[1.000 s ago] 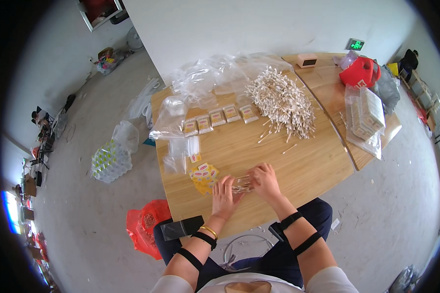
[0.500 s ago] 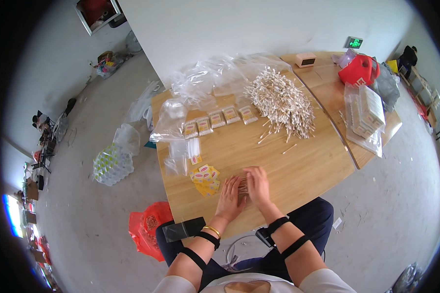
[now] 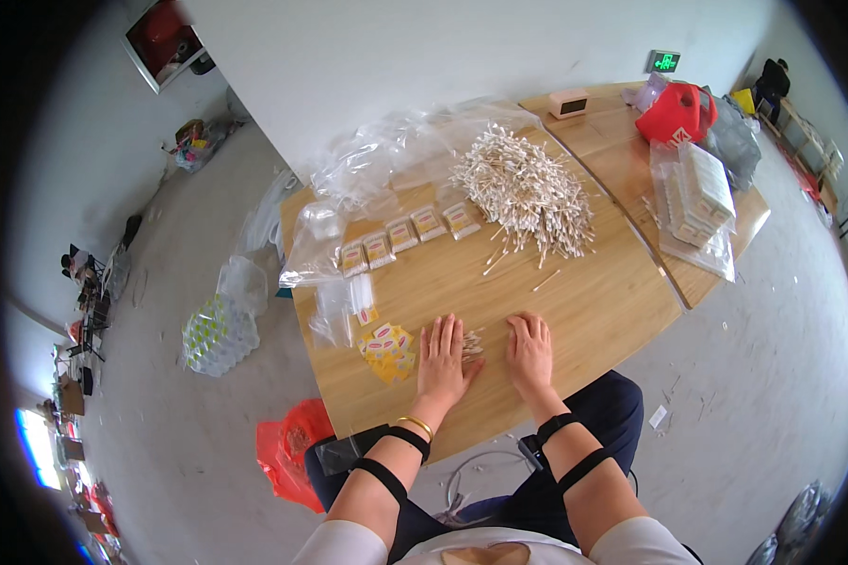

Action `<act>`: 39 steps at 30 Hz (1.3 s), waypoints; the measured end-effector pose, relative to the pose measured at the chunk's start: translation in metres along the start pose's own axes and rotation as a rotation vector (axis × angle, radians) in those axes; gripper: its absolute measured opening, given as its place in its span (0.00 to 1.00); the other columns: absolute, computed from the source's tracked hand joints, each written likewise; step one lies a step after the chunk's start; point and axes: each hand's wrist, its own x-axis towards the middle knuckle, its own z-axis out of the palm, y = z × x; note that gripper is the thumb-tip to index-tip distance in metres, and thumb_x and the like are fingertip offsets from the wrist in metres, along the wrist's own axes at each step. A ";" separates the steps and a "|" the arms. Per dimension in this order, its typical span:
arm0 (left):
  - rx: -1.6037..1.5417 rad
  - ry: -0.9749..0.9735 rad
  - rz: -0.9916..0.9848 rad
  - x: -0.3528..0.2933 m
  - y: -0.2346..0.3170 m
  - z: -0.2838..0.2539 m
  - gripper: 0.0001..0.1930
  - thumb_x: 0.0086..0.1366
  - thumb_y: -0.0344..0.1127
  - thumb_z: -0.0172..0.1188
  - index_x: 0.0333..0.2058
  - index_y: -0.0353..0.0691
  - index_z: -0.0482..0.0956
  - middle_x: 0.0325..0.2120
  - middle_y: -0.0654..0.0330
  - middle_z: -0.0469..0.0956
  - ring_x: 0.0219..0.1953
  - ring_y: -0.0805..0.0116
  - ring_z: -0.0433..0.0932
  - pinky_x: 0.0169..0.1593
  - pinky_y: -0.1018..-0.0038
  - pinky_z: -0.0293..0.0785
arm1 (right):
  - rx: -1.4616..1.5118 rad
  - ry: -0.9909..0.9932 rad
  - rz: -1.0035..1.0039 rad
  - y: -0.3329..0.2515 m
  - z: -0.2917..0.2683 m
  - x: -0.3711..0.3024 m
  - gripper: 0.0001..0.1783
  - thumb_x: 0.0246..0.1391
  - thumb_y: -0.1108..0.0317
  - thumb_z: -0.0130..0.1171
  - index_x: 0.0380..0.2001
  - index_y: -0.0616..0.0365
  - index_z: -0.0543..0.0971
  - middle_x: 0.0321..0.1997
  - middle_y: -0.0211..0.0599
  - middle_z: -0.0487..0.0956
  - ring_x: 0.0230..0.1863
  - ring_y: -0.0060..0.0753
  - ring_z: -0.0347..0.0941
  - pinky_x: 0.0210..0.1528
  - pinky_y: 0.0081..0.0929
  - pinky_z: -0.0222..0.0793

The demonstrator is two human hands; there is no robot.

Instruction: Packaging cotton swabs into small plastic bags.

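- At near table (image 3: 594, 311) edge: left hand (image 3: 442, 361) flat, fingers (image 3: 440, 331) spread, touching small swab bundle (image 3: 471, 344).
- Right of bundle: right hand (image 3: 530, 350) flat, fingers together, holding nothing.

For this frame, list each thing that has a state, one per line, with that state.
left hand: flat on the table, palm down, fingers spread, holding nothing
right hand: flat on the table, palm down, holding nothing
small bundle of cotton swabs: lying loose between the hands
big heap of cotton swabs: piled, unpacked
four small packets: filled, laid in a row
yellow labels: in a loose pile
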 end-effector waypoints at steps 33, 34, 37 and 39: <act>0.118 -0.058 0.103 -0.024 0.014 0.000 0.49 0.65 0.64 0.50 0.70 0.29 0.48 0.73 0.46 0.42 0.75 0.47 0.38 0.74 0.47 0.31 | -0.042 0.007 0.014 0.001 0.003 -0.001 0.14 0.58 0.68 0.54 0.48 0.57 0.75 0.53 0.42 0.71 0.61 0.49 0.64 0.67 0.43 0.59; 0.156 -0.036 0.113 -0.017 0.014 -0.001 0.49 0.65 0.64 0.50 0.70 0.29 0.49 0.73 0.46 0.42 0.75 0.48 0.39 0.74 0.46 0.31 | -0.043 0.013 0.012 0.002 0.003 -0.001 0.14 0.58 0.68 0.54 0.48 0.57 0.75 0.53 0.42 0.71 0.61 0.49 0.64 0.67 0.43 0.59; 0.089 -0.043 0.117 -0.009 0.011 -0.005 0.50 0.66 0.63 0.51 0.71 0.29 0.44 0.73 0.45 0.42 0.75 0.47 0.39 0.74 0.47 0.32 | -0.053 -0.004 0.030 0.004 0.006 -0.002 0.15 0.58 0.68 0.54 0.48 0.57 0.75 0.53 0.42 0.71 0.61 0.50 0.64 0.67 0.44 0.59; 0.041 -0.060 0.131 -0.011 0.004 -0.002 0.50 0.66 0.63 0.50 0.71 0.29 0.44 0.73 0.45 0.42 0.75 0.47 0.39 0.74 0.48 0.32 | -0.041 -0.005 0.028 0.004 0.003 -0.002 0.15 0.58 0.68 0.55 0.47 0.57 0.75 0.53 0.42 0.71 0.61 0.50 0.64 0.67 0.44 0.59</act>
